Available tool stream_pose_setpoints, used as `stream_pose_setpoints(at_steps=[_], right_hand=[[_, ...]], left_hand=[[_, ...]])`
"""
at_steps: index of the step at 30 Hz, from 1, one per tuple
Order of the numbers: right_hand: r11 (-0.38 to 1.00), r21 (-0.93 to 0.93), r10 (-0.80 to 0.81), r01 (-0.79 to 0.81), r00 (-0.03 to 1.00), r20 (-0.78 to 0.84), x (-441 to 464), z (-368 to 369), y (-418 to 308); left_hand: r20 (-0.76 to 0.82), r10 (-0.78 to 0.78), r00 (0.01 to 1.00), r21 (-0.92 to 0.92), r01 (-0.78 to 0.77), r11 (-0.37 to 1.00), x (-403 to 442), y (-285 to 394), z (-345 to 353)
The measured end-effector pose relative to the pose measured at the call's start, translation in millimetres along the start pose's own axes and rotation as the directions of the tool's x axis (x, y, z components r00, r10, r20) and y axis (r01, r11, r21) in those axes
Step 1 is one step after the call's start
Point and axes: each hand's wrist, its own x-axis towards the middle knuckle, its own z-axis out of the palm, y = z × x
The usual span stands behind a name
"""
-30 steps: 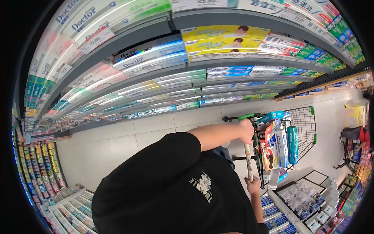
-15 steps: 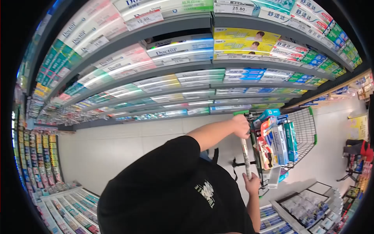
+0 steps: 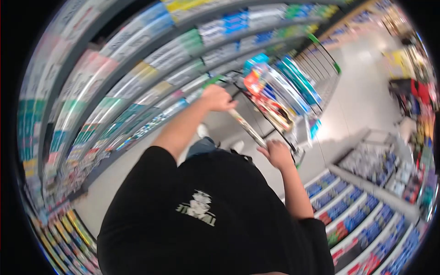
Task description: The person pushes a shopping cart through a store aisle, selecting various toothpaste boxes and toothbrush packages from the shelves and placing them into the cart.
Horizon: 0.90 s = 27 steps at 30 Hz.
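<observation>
My left hand point(image 3: 218, 98) is wrapped round the far-left end of the shopping cart's handle point(image 3: 246, 124). Towards the handle's other end, my right hand point(image 3: 278, 154) grips the same bar with its fingers closed. Ahead of the bar is the wire shopping cart point(image 3: 326, 53) with green corner pieces. It carries several packages: teal boxes point(image 3: 300, 82), a long white and blue box point(image 3: 288, 90), and a red and yellow pack point(image 3: 274, 109) close to the handle. Motion blur hides the print on them.
Tall shelves of boxed toothpaste point(image 3: 160, 55) run along the left, near the cart's side. Low slanted display racks point(image 3: 353, 215) stand at the lower right. Pale floor tiles point(image 3: 355, 98) stretch ahead. A red and dark shape point(image 3: 418, 91) is at the far right, too blurred to name.
The view has swung, so the cart and handle now lie diagonally and the toothpaste shelves tilt to the left. Both hands stay on the handle. Shoes now show below it.
</observation>
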Motion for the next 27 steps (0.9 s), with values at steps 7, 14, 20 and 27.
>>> stream_pose_setpoints(at_steps=[7,14,20,27], right_hand=[[0.970,0.019,0.217,-0.243,0.826,-0.520,48.1,-70.6,-17.3],[0.931,-0.242,0.115,-0.272,0.850,-0.514,131.8,-46.7,15.5],[0.899,-0.207,0.301,-0.387,0.887,-0.351,145.9,-48.4,4.5],[0.903,0.384,0.383,-0.192,0.763,-0.520,77.5,-86.0,-21.1]], left_hand=[[-0.232,0.079,0.970,0.011,-0.079,0.997,-42.2,-7.4,23.9],[-0.293,0.256,0.921,-0.032,-0.277,0.960,-73.3,-38.6,26.4],[-0.184,0.373,0.909,0.018,-0.376,0.926,-79.2,-70.8,20.3],[-0.879,-0.107,0.466,-0.228,-0.213,0.950,-185.0,-128.7,-32.5]])
